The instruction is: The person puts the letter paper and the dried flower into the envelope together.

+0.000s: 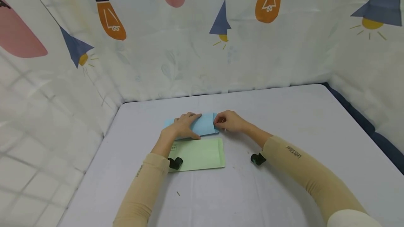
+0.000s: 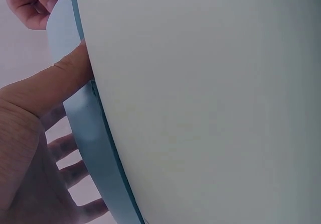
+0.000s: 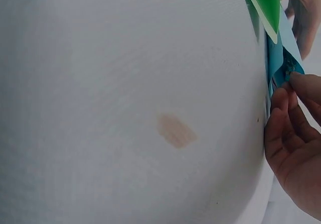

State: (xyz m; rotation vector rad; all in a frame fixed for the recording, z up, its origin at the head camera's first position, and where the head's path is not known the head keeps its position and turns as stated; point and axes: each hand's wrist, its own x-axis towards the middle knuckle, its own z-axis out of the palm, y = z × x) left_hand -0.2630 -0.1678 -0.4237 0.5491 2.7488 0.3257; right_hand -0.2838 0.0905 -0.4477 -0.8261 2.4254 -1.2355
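A light blue paper envelope (image 1: 204, 124) lies flat across the table, its flap end toward the right. My left hand (image 1: 182, 126) spans it, thumb at the near long edge and fingers over the far side. In the left wrist view the thumb (image 2: 65, 76) presses against that edge of the blue envelope (image 2: 93, 133). My right hand (image 1: 231, 120) pinches at the right end, beside the flap. From the right wrist view, the envelope's mouth (image 3: 288, 66) gapes at the right hand's fingertips (image 3: 296, 81). Whether they also hold something small is hidden.
Nearer to me, a light green envelope (image 1: 199, 155) lies below the blue one, partly under the left wrist. Black wrist cameras (image 1: 258, 159) hang under both forearms. A small brown scrap (image 1: 178, 193) lies on the white table (image 1: 221, 199). Printed curtains (image 1: 189, 59) stand behind.
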